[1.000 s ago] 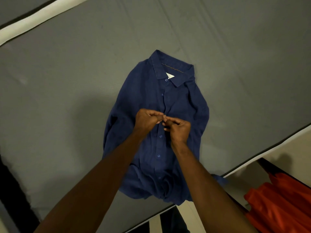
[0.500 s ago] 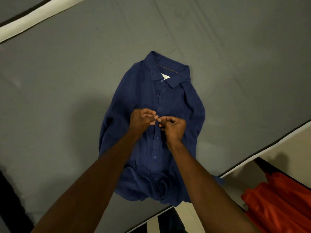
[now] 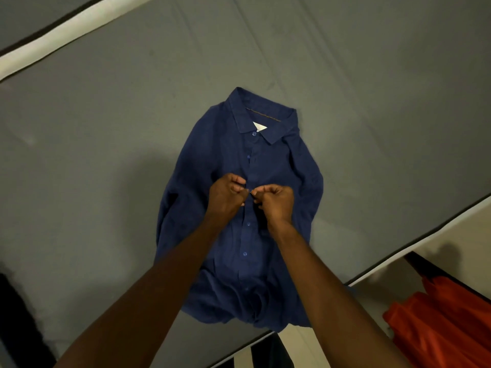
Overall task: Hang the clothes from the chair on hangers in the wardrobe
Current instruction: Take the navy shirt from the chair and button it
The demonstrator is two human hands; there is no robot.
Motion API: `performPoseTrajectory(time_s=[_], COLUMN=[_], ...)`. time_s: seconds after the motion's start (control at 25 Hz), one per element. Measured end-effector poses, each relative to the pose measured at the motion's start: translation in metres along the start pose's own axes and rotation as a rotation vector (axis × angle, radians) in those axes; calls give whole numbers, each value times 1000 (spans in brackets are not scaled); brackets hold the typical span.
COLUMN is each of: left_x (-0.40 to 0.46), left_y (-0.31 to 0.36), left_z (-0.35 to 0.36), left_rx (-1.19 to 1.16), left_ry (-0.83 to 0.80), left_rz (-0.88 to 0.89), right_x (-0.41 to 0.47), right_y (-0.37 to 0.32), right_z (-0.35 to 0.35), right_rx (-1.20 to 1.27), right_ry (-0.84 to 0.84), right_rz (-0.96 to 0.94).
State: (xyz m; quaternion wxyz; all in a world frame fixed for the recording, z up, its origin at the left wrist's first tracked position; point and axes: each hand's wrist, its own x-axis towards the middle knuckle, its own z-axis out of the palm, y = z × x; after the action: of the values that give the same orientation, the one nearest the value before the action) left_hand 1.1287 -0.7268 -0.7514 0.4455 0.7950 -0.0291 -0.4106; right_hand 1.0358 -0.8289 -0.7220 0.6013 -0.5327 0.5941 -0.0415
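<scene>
A navy blue button-up shirt [image 3: 220, 160] lies front up on a grey bed [image 3: 106, 128], collar pointing away from me. Its sleeves are tucked under at the sides and the hem bunches near the bed's front edge. My left hand [image 3: 225, 193] pinches the left side of the placket at mid-chest. My right hand [image 3: 276, 201] pinches the right side of the placket, fingertips almost touching the left hand's around a button. Blue buttons show above and below my hands. No hanger or wardrobe is in view.
A red-orange garment [image 3: 441, 322] lies at the lower right, beyond the bed's edge. A white band [image 3: 79, 25] runs along the bed's far left edge. A dark shape [image 3: 16, 328] sits at the lower left corner.
Both hands stay at the same button on the placket, their fingers shifting slightly. The view has drifted a little, so the shirt sits slightly left of where it was.
</scene>
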Motion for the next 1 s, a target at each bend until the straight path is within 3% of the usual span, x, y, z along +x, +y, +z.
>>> performPoseTrajectory(time_s=[0.24, 0.36, 0.48, 0.6, 0.68, 0.8, 0.88, 1.0], left_x=[35, 73, 103, 121, 126, 125, 120, 112], left_y=[72, 117, 151, 162, 160, 147, 136, 134], left_z=[-2, -11, -16, -7, -14, -35, -47, -51], left_rx=[233, 411, 542, 641, 551, 540, 554, 301], left_ry=[361, 359, 288, 253, 256, 273, 223, 136], left_rz=[333, 290, 49, -13, -61, 50, 208, 289], right_x=[32, 77, 107, 124, 139, 149, 144, 130], right_y=[-44, -62, -79, -84, -84, -85, -84, -84], right_z=[-9, -23, -31, -36, -44, -66, -76, -78], right_rx=[-368, -515, -632, -723, -565, -236, -223, -178], right_ry=[354, 393, 263, 170, 137, 113, 47, -89], right_rz=[-477, -507, -357, -432, -489, -402, -370, -334])
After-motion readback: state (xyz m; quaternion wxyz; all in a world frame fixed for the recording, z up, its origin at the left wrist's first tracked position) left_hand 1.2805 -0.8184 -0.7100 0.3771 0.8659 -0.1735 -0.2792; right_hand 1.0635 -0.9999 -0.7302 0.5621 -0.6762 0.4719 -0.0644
